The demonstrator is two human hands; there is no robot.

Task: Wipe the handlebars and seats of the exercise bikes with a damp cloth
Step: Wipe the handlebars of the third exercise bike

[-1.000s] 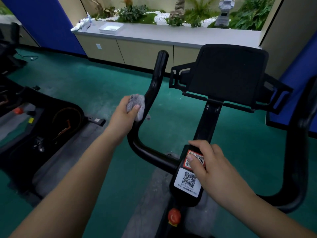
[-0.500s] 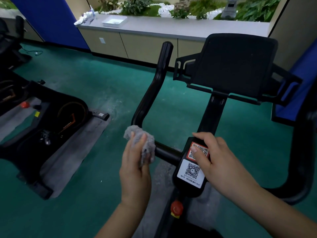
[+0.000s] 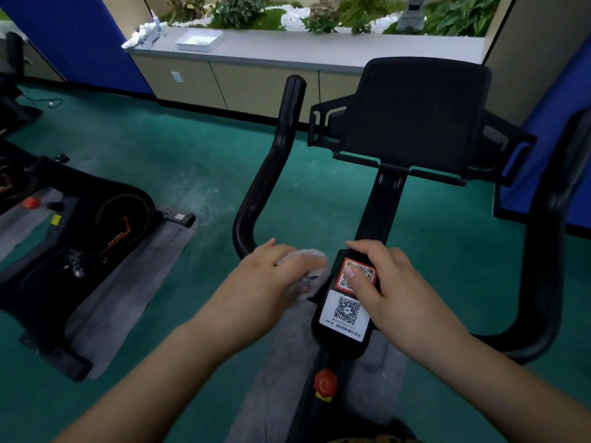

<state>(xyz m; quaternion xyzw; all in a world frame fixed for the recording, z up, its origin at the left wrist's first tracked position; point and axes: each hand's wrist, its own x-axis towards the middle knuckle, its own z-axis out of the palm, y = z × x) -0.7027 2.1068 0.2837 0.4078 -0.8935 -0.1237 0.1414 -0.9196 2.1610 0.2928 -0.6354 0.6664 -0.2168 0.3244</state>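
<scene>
Now wiping the handlebar's inner bend.
The left hand presses a grey cloth onto the handlebar, fingers curled over it; just beside it, the right hand grips the stem block.

Green floor, grey mat under neighbouring exercise bike, grey mat under near bike
</scene>
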